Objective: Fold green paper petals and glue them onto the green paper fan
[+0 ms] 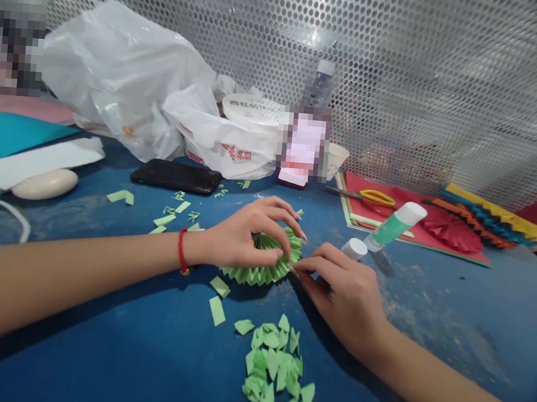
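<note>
A round, pleated light-green paper rosette lies on the blue table under my left hand, which wears a red string bracelet. The thumb and index finger of that hand are closed on the rosette's right side, with the other fingers arched over it. From the right, my right hand pinches the rosette's edge with thumb and fingertips. Any small piece between those fingertips is too hidden to make out. Nearer the front sits a pile of folded green paper pieces. Small green paper scraps are scattered left of the rosette.
Right of my hands, an uncapped glue stick stands tilted beside its white cap. Yellow-handled scissors rest on coloured paper sheets. Behind are a black phone, a propped-up phone, a paper cup and plastic bags.
</note>
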{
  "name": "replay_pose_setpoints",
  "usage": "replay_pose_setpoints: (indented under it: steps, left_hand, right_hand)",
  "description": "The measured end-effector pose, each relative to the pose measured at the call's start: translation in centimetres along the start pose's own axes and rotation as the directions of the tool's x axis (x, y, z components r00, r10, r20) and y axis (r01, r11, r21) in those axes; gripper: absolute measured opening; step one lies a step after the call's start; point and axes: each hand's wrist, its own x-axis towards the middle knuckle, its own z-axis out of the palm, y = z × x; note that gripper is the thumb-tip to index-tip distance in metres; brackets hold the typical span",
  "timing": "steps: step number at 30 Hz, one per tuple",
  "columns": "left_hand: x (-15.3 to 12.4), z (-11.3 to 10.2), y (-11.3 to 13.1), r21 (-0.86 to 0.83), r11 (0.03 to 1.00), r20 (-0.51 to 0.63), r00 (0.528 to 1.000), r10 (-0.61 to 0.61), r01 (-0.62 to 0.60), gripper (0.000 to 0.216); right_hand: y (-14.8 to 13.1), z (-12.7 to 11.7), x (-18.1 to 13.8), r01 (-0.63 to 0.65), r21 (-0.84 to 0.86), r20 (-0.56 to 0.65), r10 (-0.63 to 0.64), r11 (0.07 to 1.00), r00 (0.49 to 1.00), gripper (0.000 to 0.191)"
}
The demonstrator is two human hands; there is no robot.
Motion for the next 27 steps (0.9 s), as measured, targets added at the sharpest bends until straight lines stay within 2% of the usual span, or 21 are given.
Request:
replay_pose_setpoints:
  steps: [7,22,27]
  left_hand:
    - [0.01,0.17,0.06,0.04,0.999,0.004,1.0,-0.003,0.003,0.02]
    - [-0.15,0.68,0.18,0.194,0.968,-0.029,0.985,0.169,-0.161,0.014]
    - [-0.14,0.61,0.39,0.224,0.952,-0.079,0.97,0.23,-0.207,0.014]
  right_hand:
    - [0.0,-0.19,-0.06,-0.017,0.023,0.002,0.017,1.0,1.0,0.015]
    - [0.02,-0.07,0.06,-0.008,0.0,-0.01,0.008,1.0,1.0,0.014]
    - [0.04,-0.02,0.05,-0.002,-0.004,-0.019,0.002,1.0,1.0,0.013]
